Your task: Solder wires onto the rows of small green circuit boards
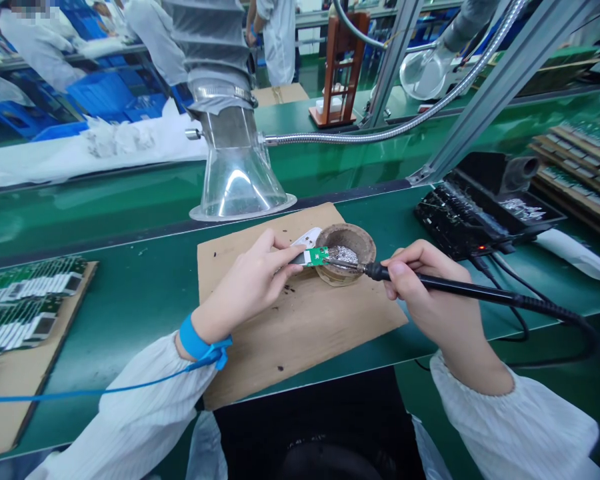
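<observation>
Between the thumb and fingers of my left hand (260, 277) is a small green circuit board (316, 256) with a white and dark part at its held end. My right hand (427, 287) grips a black soldering iron (460, 287) like a pen. The iron's metal tip points left and meets or nearly meets the board's right end; exact contact is too small to tell. Just behind the tip stands a round brown bowl (369, 245) with shiny silvery bits inside. A white piece (307, 237) lies beside the bowl. Brown cardboard (300, 347) lies under both.
A clear fume hood (243, 190) hangs behind the cardboard. At right sits a black soldering station (465, 217), its cable trailing from the iron. Boards on cardboard (35, 300) lie at left; more stacked boards (580, 173) stand far right. A blue wrist strap cord (105, 390) runs left.
</observation>
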Demonstrator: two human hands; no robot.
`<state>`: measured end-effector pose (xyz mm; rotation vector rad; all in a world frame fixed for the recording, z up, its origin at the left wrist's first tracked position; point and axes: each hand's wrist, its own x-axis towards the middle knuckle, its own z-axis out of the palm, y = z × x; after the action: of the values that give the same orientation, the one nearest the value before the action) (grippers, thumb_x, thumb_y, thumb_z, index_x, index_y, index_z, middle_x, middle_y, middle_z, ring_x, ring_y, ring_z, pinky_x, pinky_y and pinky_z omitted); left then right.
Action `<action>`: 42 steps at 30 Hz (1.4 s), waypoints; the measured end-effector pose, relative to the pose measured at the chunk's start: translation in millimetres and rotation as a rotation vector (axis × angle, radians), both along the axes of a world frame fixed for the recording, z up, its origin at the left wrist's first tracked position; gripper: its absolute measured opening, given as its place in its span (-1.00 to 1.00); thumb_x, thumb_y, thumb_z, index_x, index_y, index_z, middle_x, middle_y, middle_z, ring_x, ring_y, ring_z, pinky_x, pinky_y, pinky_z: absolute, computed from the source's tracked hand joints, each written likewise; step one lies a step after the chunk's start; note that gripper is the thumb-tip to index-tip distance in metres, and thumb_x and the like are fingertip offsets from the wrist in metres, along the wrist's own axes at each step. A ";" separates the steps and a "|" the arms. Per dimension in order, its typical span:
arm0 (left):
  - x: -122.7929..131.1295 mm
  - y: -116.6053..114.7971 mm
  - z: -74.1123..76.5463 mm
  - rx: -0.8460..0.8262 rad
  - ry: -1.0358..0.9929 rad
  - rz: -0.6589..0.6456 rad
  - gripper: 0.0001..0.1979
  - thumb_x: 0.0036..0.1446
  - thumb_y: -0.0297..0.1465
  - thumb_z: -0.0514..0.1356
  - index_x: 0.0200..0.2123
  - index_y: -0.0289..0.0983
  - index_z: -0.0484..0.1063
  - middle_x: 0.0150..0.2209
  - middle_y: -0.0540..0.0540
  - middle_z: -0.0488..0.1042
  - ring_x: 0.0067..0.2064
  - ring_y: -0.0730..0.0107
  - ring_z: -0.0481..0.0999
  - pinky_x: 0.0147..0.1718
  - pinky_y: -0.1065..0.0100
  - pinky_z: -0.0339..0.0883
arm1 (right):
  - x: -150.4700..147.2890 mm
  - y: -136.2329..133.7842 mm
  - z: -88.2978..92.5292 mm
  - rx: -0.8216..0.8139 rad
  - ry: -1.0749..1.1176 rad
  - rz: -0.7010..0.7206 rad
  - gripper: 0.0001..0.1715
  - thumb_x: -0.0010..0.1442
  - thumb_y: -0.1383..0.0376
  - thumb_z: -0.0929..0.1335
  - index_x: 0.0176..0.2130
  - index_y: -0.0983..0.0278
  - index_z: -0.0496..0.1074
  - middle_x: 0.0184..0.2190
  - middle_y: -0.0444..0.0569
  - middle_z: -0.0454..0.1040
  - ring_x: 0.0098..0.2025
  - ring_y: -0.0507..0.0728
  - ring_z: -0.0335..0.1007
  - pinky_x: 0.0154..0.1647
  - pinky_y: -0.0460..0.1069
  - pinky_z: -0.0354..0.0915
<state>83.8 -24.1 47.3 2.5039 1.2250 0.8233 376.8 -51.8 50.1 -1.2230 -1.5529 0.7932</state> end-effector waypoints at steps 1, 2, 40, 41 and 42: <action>-0.3 0.2 0.2 -0.001 0.000 0.000 -0.69 0.47 -0.45 0.20 0.21 -0.21 0.54 -0.09 -0.15 0.41 -0.11 0.20 0.50 -0.20 0.22 0.46 | 0.4 0.0 1.2 -0.008 -0.004 0.008 -0.76 0.44 0.15 0.42 -0.28 0.19 0.45 -0.52 -0.14 0.46 -0.52 0.07 0.38 -0.50 -0.01 0.28; -0.4 0.4 0.7 0.001 0.002 0.000 -0.69 0.47 -0.45 0.20 0.21 -0.21 0.54 -0.08 -0.15 0.41 -0.10 0.19 0.50 -0.20 0.22 0.46 | 1.2 0.3 3.2 -0.011 -0.005 0.014 -0.76 0.44 0.15 0.42 -0.28 0.19 0.46 -0.53 -0.15 0.46 -0.52 0.06 0.38 -0.50 -0.01 0.28; 0.8 2.8 10.3 -0.009 0.048 -0.021 -0.69 0.48 -0.40 0.20 0.22 -0.26 0.54 -0.07 -0.16 0.45 -0.13 0.25 0.52 -0.17 0.23 0.47 | -10.5 94.7 4.1 -0.059 0.318 0.153 -0.50 0.26 -0.15 0.53 -0.38 0.16 0.49 -0.62 -0.21 0.23 -0.63 0.01 0.21 -0.63 -0.01 0.15; 0.6 2.7 10.3 -0.010 0.049 -0.019 -0.69 0.49 -0.40 0.20 0.22 -0.25 0.54 -0.07 -0.16 0.45 -0.13 0.24 0.53 -0.17 0.23 0.47 | -10.9 94.8 4.7 -0.066 0.314 0.149 -0.49 0.25 -0.16 0.53 -0.39 0.16 0.49 -0.62 -0.21 0.23 -0.64 0.02 0.21 -0.63 -0.01 0.15; 0.5 2.8 10.2 -0.010 0.051 -0.018 -0.69 0.49 -0.40 0.20 0.22 -0.25 0.54 -0.07 -0.16 0.45 -0.13 0.24 0.53 -0.18 0.23 0.47 | -11.2 95.0 5.3 -0.074 0.307 0.144 -0.48 0.25 -0.17 0.53 -0.39 0.16 0.48 -0.63 -0.21 0.23 -0.64 0.02 0.21 -0.63 -0.01 0.15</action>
<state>84.3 -21.3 57.5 2.5392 1.2179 0.7518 365.5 43.2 55.4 -0.9942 -1.3792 1.0867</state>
